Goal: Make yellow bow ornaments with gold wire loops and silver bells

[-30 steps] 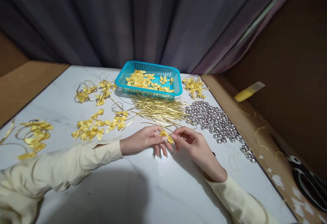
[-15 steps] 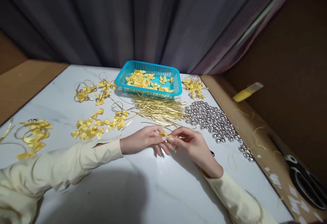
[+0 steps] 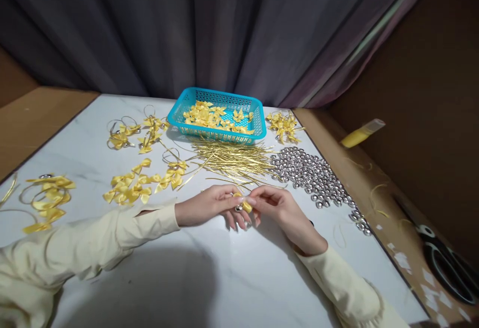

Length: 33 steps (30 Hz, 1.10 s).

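Observation:
Between my hands, above the white table, is a small yellow ribbon bow [image 3: 247, 206] with a shiny silver bell [image 3: 238, 208] against it. My left hand [image 3: 217, 204] pinches the bow from the left, with its lower fingers spread out beneath. From the right, my right hand [image 3: 282, 213] holds the bow's other side between thumb and forefinger. A second silvery piece shows by the left fingertips, too small to make out. Just beyond my hands lies a pile of gold ties [image 3: 234, 161].
A blue basket [image 3: 217, 131] of yellow bows stands at the back. Silver bells [image 3: 310, 173] spread along the right. Finished-looking bows with loops [image 3: 123, 136] and plain bows [image 3: 129, 186] lie left. Scissors [image 3: 445, 268] and a yellow tube [image 3: 361, 133] are on the right-hand brown surface.
The bow has turned between my fingers, so its yellow face and the silver bell now show more plainly. Both hands have stayed in nearly the same place.

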Each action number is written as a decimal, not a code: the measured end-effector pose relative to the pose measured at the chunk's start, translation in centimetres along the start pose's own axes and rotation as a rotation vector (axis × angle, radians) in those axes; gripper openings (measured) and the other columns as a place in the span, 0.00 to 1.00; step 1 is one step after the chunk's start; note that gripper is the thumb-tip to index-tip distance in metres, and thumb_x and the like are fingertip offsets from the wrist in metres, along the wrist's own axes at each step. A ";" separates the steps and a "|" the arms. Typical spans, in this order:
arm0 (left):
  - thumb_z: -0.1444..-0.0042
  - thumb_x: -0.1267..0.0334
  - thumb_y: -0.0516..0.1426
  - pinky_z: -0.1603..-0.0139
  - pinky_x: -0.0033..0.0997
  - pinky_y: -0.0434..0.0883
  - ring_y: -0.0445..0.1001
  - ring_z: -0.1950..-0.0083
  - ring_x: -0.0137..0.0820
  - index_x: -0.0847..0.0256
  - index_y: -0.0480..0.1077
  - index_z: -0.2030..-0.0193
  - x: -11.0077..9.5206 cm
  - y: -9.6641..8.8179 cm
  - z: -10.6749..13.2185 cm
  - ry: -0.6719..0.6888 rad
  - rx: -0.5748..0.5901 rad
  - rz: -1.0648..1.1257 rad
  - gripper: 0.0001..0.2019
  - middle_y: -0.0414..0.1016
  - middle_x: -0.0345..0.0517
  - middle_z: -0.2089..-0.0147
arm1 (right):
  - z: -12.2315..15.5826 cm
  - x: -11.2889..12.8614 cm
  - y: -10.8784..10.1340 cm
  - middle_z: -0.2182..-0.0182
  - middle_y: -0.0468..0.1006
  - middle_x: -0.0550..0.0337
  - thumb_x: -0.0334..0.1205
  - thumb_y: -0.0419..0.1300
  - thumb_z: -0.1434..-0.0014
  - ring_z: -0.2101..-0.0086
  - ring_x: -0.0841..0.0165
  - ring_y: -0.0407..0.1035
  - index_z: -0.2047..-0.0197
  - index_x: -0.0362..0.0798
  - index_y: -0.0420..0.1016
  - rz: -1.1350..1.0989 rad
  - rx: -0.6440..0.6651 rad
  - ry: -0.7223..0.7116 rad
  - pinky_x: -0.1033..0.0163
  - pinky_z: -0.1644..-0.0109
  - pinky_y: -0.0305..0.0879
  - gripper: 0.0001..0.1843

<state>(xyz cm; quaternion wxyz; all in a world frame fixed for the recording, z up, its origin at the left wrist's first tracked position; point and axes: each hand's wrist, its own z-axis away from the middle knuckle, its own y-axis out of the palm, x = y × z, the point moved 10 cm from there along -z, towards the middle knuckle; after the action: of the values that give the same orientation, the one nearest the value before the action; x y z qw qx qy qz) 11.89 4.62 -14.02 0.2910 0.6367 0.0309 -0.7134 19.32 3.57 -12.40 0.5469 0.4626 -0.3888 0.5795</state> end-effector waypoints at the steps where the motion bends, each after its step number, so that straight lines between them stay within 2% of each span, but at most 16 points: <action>1: 0.40 0.54 0.53 0.72 0.27 0.71 0.77 0.69 0.31 0.66 0.63 0.64 0.0 -0.1 0.0 -0.003 -0.007 0.000 0.14 0.77 0.55 0.65 | 0.1 0.2 0.0 0.80 0.73 0.63 0.47 0.64 0.49 0.80 0.75 0.66 0.71 0.43 0.71 0.005 0.009 -0.004 0.68 0.73 0.65 0.14; 5: 0.41 0.53 0.53 0.73 0.27 0.71 0.77 0.70 0.31 0.66 0.63 0.65 0.0 -0.2 0.0 -0.014 -0.015 0.004 0.15 0.77 0.54 0.67 | 0.4 1.0 -0.1 0.75 0.73 0.61 0.46 0.61 0.45 0.75 0.73 0.68 0.66 0.43 0.73 0.071 0.048 -0.041 0.66 0.67 0.67 0.12; 9: 0.40 0.54 0.53 0.73 0.26 0.71 0.77 0.70 0.31 0.66 0.64 0.64 0.0 -0.1 0.1 -0.012 -0.010 0.003 0.14 0.76 0.54 0.66 | 0.4 1.6 -0.3 0.68 0.74 0.56 0.42 0.62 0.47 0.70 0.70 0.68 0.61 0.44 0.73 0.218 0.073 -0.138 0.64 0.65 0.67 0.12; 15: 0.40 0.55 0.52 0.74 0.26 0.71 0.76 0.71 0.30 0.67 0.63 0.65 0.0 -0.2 0.2 -0.030 -0.018 0.001 0.14 0.76 0.53 0.67 | 0.7 3.3 -0.6 0.68 0.76 0.55 0.37 0.59 0.44 0.67 0.68 0.70 0.65 0.46 0.76 0.508 0.001 -0.333 0.64 0.65 0.67 0.06; 21: 0.40 0.55 0.52 0.77 0.25 0.70 0.74 0.75 0.27 0.66 0.63 0.66 0.1 -0.2 0.0 -0.040 -0.007 -0.032 0.14 0.75 0.50 0.69 | 1.6 5.0 0.1 0.69 0.77 0.55 0.31 0.56 0.42 0.68 0.69 0.71 0.65 0.46 0.77 0.694 -0.018 -0.587 0.63 0.63 0.67 0.08; 33: 0.42 0.54 0.54 0.77 0.24 0.70 0.74 0.74 0.27 0.66 0.65 0.66 -0.2 0.1 0.1 -0.038 0.011 -0.070 0.14 0.75 0.50 0.67 | 1.1 4.7 -0.5 0.69 0.79 0.55 0.34 0.57 0.43 0.68 0.67 0.73 0.66 0.49 0.79 0.697 -0.090 -0.537 0.62 0.63 0.69 0.09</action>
<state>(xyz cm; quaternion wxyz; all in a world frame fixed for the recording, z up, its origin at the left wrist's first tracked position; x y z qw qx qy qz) 11.85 4.56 -13.77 0.2629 0.6229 0.0439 -0.7355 20.09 3.81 -7.61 0.2179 0.4137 -0.6745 0.5713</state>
